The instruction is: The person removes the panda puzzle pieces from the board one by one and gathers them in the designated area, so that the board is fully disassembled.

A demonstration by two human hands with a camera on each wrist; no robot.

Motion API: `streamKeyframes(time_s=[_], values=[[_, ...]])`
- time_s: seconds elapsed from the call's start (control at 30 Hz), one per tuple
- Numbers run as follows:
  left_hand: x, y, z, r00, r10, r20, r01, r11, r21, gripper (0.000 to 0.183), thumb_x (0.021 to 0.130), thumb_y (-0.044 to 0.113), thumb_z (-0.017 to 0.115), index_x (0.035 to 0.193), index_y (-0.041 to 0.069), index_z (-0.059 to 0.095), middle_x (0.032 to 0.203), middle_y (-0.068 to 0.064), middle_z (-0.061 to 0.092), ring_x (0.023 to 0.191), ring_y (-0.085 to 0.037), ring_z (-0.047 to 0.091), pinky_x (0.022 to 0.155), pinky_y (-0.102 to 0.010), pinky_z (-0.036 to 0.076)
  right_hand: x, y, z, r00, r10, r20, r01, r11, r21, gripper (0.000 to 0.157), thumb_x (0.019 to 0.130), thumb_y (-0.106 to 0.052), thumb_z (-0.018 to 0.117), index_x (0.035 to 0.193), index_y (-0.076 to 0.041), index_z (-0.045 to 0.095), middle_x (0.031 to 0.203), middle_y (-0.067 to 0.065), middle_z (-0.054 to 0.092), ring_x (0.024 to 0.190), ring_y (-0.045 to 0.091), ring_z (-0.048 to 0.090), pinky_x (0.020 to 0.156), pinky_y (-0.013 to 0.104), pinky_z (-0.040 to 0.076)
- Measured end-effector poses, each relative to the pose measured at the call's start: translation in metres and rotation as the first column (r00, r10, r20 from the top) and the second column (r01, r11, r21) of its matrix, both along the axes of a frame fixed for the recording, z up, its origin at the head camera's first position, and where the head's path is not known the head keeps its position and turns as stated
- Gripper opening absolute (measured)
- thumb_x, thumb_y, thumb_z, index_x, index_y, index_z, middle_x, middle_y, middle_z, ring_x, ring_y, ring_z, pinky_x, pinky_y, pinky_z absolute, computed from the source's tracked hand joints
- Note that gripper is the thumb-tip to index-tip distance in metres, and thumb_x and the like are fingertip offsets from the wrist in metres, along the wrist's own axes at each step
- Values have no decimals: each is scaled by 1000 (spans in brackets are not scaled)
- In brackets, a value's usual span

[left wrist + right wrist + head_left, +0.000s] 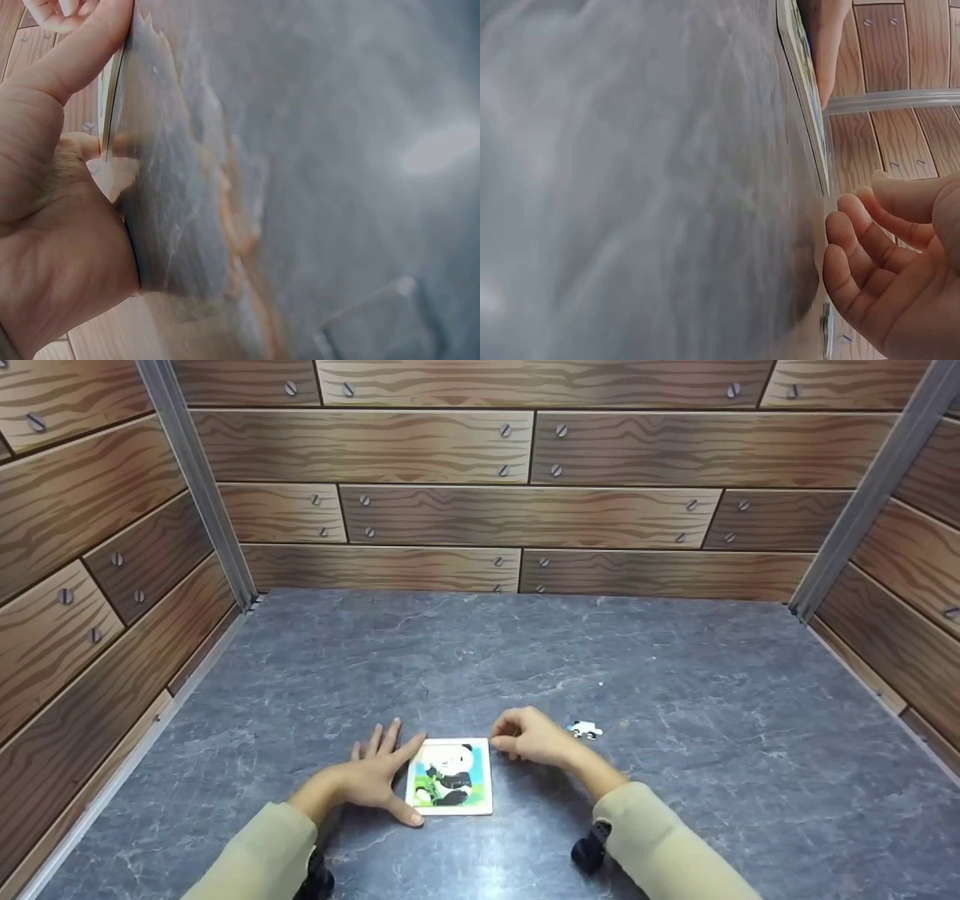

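A square panda jigsaw puzzle [486, 791] with a pale frame lies flat on the table in the head view. My left hand [371, 778] spreads its fingers and thumb along the puzzle's left edge. Near the upper right corner is my right hand [534, 737], its fingers loosely bent, with nothing visible in them. In the right wrist view, the fingers [840, 274] curl beside the puzzle's edge [804, 94], and the thumb stands apart from them. A loose white, black and blue puzzle piece [585, 729] lies to the right, just beyond the right wrist.
The grey marbled tabletop [465, 660] extends around the puzzle. Wood-patterned panels [435, 446] enclose it at the back and both sides, with metal posts [199, 472] at the corners.
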State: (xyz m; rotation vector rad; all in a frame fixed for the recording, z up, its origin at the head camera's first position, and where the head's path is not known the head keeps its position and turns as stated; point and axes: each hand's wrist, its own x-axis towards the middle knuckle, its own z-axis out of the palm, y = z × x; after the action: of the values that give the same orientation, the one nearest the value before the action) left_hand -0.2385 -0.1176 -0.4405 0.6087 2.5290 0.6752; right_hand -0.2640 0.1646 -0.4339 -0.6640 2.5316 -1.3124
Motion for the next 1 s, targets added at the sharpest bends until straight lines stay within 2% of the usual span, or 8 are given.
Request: streamKeyframes(time_s=[0.47,1.0], values=[[-1,0,-1,1000,11,7,-11,1000,-18,118,61,55,80,151,25,10,151,-18,-18,135,-38,-21,102,-61,-10,-3,-17,-3,1000,19,-17,-18,999,49,9,88,-4,61,90,3,67,74,5,62,57,11,52,54,24,45],[0,1,2,999,25,20,-24,999,-37,117,61,56,79,151,26,10,152,-17,-17,136,-36,-20,103,-60,-10,-1,-20,-3,999,22,-33,-19,996,82,10,85,0,60,91,2,68,77,5,64,63,10,54,59,25,48]])
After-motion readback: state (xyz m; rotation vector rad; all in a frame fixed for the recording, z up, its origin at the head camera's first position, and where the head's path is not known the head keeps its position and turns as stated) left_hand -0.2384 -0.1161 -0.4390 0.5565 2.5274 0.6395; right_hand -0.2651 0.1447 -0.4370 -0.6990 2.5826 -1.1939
